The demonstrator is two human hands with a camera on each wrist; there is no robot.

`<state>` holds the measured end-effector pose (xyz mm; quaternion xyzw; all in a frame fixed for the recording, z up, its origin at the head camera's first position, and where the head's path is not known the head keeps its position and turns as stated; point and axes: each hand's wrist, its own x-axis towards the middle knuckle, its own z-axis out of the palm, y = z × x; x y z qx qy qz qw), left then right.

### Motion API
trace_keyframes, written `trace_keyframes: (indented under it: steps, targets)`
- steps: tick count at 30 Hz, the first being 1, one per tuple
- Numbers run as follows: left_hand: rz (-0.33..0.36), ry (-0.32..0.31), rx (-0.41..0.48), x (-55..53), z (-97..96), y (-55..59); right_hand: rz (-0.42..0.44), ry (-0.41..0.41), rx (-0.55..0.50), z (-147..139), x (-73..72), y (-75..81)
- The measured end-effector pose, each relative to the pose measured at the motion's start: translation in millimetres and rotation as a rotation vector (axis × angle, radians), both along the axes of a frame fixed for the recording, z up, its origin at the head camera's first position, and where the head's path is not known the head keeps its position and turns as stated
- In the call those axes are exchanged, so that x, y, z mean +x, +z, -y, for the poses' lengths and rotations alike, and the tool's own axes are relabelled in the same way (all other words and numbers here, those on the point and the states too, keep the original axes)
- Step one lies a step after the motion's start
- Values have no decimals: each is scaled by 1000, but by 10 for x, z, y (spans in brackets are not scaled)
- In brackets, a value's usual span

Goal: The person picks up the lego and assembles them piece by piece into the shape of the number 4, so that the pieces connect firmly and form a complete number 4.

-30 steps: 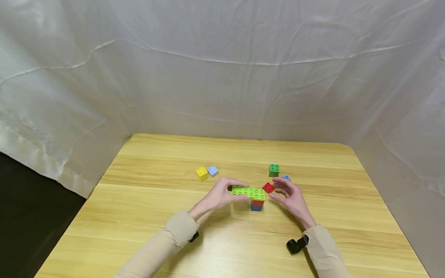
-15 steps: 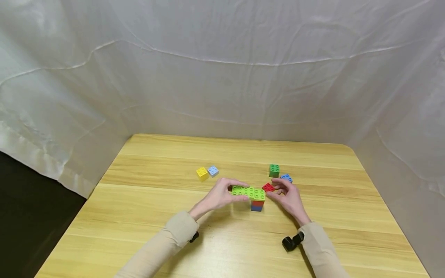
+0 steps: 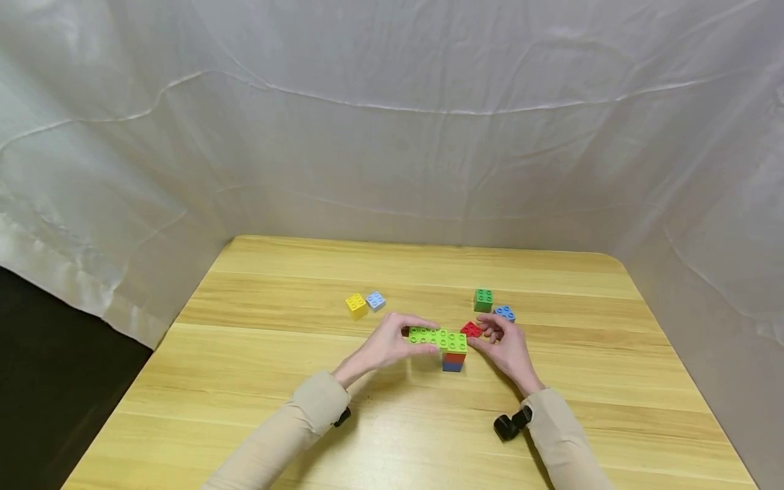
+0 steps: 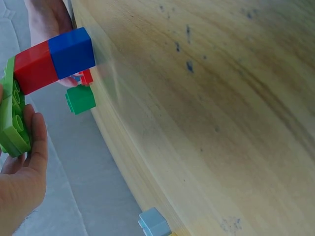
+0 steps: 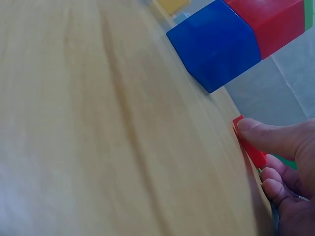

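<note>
My left hand (image 3: 387, 342) grips a long lime-green toy brick piece (image 3: 456, 342), thumb on the near side and fingers on the far side. Under its right end sit a red brick (image 4: 35, 68) and, lowest, a dark blue brick (image 4: 73, 53). To the right of this stack, my right hand (image 3: 510, 348) pinches a flat red brick (image 5: 252, 147) between thumb and fingers, low over the table. The thumb lies on one end of it in the right wrist view, while the curled fingers hide the other end.
A green brick (image 3: 483, 301) and a blue brick (image 3: 505, 313) lie just beyond my right hand. Farther left are a yellow brick (image 3: 356, 306) and a light blue brick (image 3: 376, 301). Pale cloth (image 3: 429, 170) hangs behind the wooden table (image 3: 257, 299).
My right hand has moved slightly left and closed its fingers on the flat red brick, which has shifted a little. The blue brick behind it shows more. My left hand has stayed still.
</note>
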<state>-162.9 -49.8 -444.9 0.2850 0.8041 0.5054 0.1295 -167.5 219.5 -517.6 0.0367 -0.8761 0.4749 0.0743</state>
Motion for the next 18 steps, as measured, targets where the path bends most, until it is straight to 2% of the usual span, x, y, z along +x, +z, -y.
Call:
trace_keyframes:
  steps: [18]
  targets:
    - [4,-8,7,-4,2,3,-54,-19,-40,6,53,-2]
